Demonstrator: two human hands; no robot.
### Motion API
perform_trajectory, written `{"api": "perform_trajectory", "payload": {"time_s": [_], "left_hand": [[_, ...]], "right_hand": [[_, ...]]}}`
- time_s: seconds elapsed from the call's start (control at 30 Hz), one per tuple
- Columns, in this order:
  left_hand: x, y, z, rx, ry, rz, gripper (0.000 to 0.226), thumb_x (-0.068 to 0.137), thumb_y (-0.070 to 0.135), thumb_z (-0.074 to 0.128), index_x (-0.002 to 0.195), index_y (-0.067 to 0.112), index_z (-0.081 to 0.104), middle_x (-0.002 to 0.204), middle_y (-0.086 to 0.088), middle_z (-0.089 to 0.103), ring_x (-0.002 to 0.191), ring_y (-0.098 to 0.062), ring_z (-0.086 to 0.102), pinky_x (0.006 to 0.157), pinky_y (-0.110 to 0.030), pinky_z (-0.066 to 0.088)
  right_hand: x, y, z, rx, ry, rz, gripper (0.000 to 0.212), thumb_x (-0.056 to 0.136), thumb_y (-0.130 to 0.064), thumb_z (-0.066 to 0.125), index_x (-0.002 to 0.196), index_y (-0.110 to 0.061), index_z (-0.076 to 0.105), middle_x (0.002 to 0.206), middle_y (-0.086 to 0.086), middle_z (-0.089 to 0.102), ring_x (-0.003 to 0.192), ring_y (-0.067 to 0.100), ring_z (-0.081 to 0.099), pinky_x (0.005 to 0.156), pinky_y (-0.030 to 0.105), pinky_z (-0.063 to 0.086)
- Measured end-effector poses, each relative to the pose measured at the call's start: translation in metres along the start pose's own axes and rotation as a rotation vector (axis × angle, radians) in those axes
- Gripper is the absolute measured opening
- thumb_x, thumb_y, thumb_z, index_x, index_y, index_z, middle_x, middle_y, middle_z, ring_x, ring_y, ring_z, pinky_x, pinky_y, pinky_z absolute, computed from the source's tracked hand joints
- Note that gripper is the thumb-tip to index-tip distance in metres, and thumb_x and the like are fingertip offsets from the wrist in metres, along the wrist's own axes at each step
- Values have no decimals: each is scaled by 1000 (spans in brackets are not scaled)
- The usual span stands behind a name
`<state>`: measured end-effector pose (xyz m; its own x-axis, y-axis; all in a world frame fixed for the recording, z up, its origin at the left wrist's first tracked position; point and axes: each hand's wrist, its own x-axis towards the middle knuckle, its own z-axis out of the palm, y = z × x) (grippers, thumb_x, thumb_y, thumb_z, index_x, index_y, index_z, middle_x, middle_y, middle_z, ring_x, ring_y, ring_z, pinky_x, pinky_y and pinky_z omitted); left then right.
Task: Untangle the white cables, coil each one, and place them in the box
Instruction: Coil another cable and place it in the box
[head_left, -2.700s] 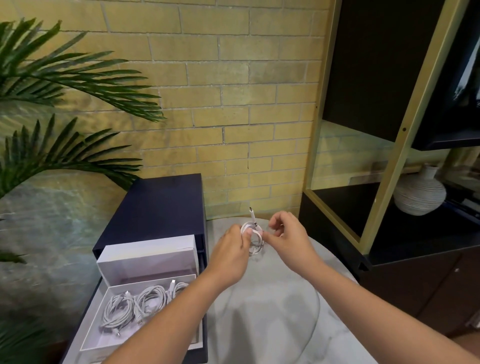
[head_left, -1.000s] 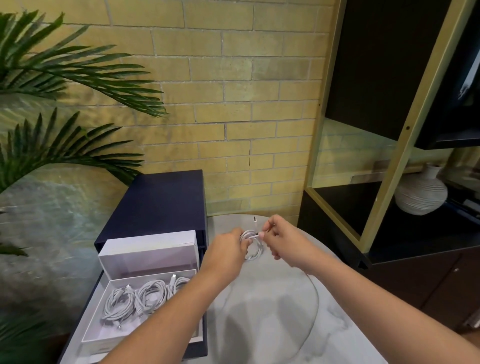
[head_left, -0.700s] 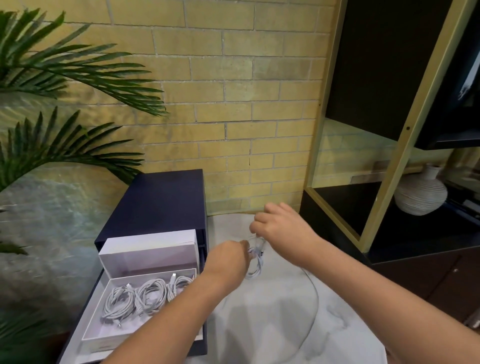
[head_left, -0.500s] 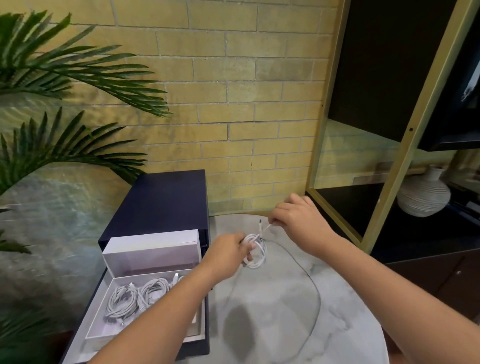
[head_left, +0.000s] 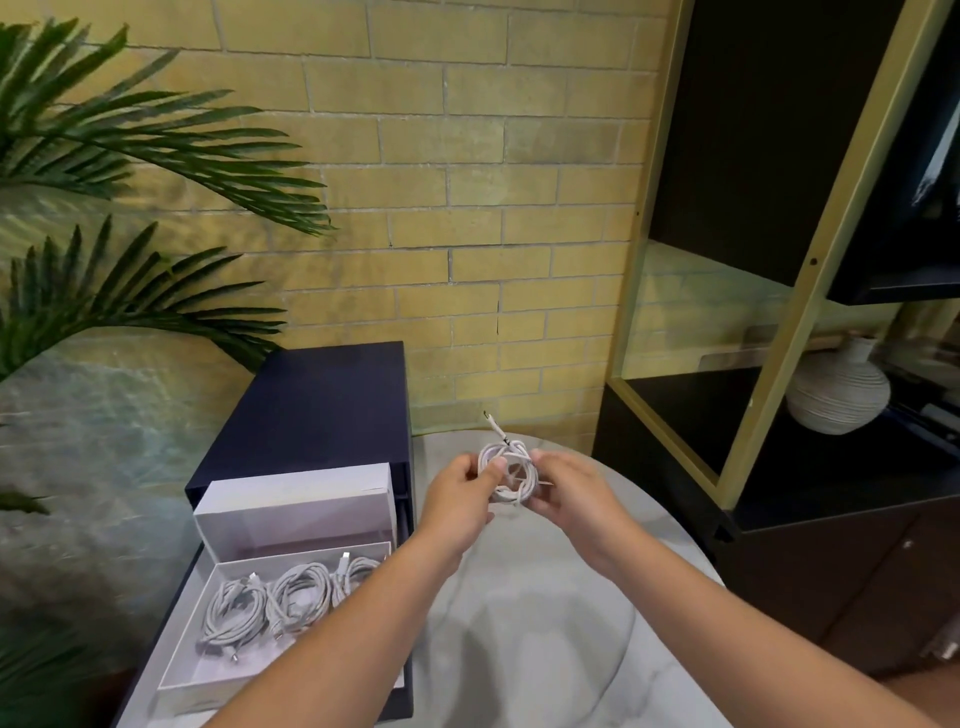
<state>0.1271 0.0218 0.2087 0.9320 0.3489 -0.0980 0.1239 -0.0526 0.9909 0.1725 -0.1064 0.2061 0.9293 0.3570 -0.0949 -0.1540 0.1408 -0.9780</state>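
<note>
- The palm leaves (head_left: 130, 156) spread to the left of the box and above it.
- The box (head_left: 291, 525) is white and open. It sits in a dark blue case (head_left: 311, 405) at the left edge of the worktop (head_left: 545, 623).
- Three coiled cables (head_left: 270, 608) lie side by side inside the box, and the left forearm partly hides the rightmost one.
- The left hand (head_left: 457, 499) is right of the box and a little beyond it, above the worktop. Its grip is clamped on the coil's left side, with the thumb across the near face.
- The coil (head_left: 511, 475) is a small round bundle held upright between both hands. One plug end (head_left: 496, 426) pokes up from its top.
- The right hand (head_left: 571, 491), farther from the box, pinches the coil's right side with curled fingers.
- The winding looks done, so the coming move is likely a carry left and down into the box.
- The left hand is the nearer one for that carry.
- The loose plug end could let the loops spring open.
- A vase (head_left: 836, 395) stands on a shelf far right of the box.
</note>
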Motion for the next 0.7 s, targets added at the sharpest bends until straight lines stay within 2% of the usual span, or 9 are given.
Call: {"api": "perform_trajectory", "payload": {"time_s": [0.07,0.17,0.23,0.3,0.37,0.47,0.6,0.7], "left_hand": [[1,0,0,51,3,16,18,97,33,53,98,17,61,102,-1,66,93,-16,61,73,-30,52],[2,1,-1,120,6,17,18,96,35,53,102,20,60,101,-2,65,91,-18,63,73,-35,54],[3,2,-1,82,-39,-29,20,96,36,53,106,19,59,98,-2,67,82,-17,66,71,-33,54],[5,2,-1,13,-68,-59,21,96,32,54,107,15,60,93,-3,69,75,-16,66,74,-33,53],[7,2,-1,-24,-45,-48,21,96,27,57,105,10,63,93,-6,72,79,-17,68,78,-32,51],[7,0,-2,-48,-16,8,16,94,23,60,101,11,67,93,-5,73,85,-13,68,73,-24,48],[3,0,-4,-33,-24,103,14,93,15,61,102,9,70,87,-1,72,69,5,66,58,-6,44],[2,2,-6,-40,-53,124,14,90,15,65,102,11,71,86,1,72,71,6,64,63,-7,45]], "right_hand": [[-2,1,1,-80,-7,-52,21,91,-12,62,110,-3,60,100,16,68,89,22,66,86,35,53],[-3,-1,3,-118,25,-100,24,87,-2,64,109,-5,55,95,10,66,85,19,63,77,31,53],[-3,-1,4,-75,33,-113,22,87,2,62,105,-6,55,92,7,66,83,18,62,73,28,52],[-1,-2,4,-28,35,-114,22,86,4,62,103,-8,54,93,6,66,85,20,62,75,31,51],[-1,-2,4,-11,25,-113,22,86,4,62,103,-8,54,96,7,66,86,21,63,77,34,51],[1,-5,3,-47,7,-119,18,88,2,61,99,-10,56,93,6,66,81,17,65,73,30,54],[4,-8,-1,-202,1,-156,17,89,-2,61,105,-9,58,99,18,66,83,22,63,76,34,53],[4,-9,-4,-208,-26,-170,18,91,-5,59,108,-13,58,100,18,68,84,21,64,76,33,53]]}}
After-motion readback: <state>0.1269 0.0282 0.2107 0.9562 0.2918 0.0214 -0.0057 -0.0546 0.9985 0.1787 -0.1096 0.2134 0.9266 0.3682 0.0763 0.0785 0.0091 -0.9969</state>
